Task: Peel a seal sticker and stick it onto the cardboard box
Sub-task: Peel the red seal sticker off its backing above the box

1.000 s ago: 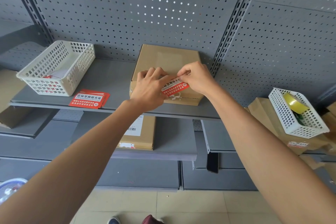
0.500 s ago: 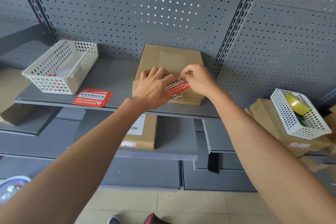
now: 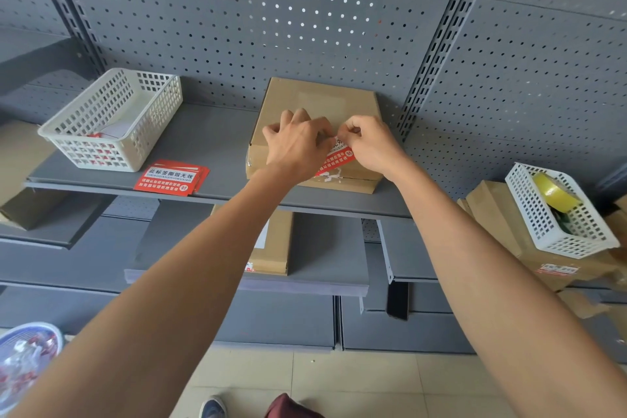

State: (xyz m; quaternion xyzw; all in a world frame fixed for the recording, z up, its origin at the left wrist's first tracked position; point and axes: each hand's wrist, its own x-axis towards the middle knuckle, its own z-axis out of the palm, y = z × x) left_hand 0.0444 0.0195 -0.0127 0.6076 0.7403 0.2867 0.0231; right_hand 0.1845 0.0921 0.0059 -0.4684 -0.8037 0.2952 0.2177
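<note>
A flat brown cardboard box (image 3: 319,102) lies on the grey shelf (image 3: 217,146) against the pegboard. A red seal sticker (image 3: 339,157) with white print sits over the box's front edge, partly hidden by my fingers. My left hand (image 3: 295,146) rests on the box top and holds the sticker's left end. My right hand (image 3: 369,144) pinches the sticker's upper right corner between thumb and forefinger.
A stack of red sticker sheets (image 3: 171,178) lies on the shelf left of the box, beside a white mesh basket (image 3: 112,119). At the right, another white basket (image 3: 559,210) holding a yellow tape roll (image 3: 554,192) sits on cardboard boxes. A lower shelf carries a labelled box (image 3: 273,243).
Both hands have drawn closer together over the sticker. The sticker's visible part has shrunk and tilted up toward the box top, with my right hand now pinching its corner.
</note>
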